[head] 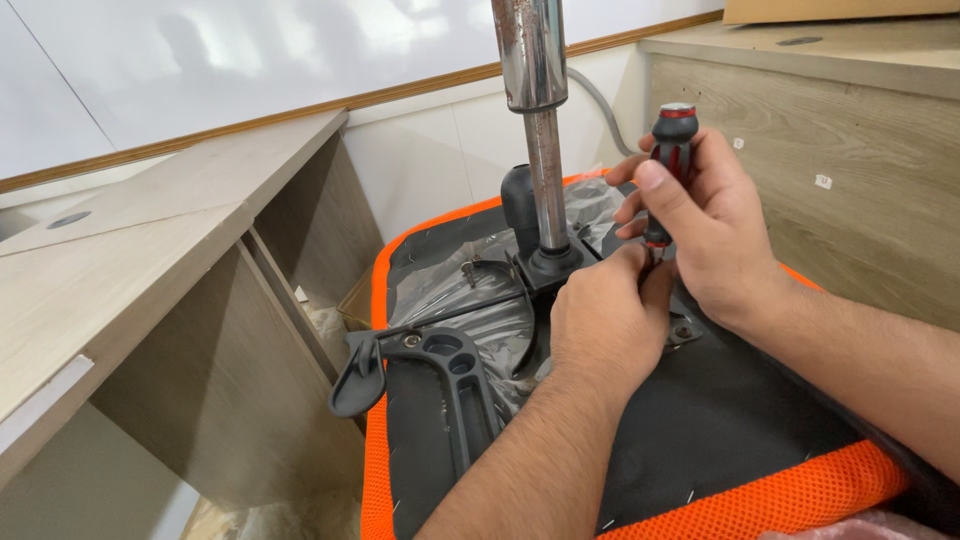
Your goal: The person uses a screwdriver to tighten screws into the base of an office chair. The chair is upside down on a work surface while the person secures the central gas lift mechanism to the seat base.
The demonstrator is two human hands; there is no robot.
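Screwdriver (668, 150) upright, gripped in right hand (715, 225); left hand (605, 320) pinching at its tip on upturned chair seat (720, 430), beside metal post (535, 100).

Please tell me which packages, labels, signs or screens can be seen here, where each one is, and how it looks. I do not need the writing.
Small sticker: on the wooden panel at right, square, white.
Smaller sticker: same panel, higher and nearer the right hand with the screwdriver, white.
Cardboard piece: top right, on the wooden surface, flat, brown; possibly a box.
Clear plastic wrapping: on the upturned chair seat, crinkled, transparent.
No signs or screens.
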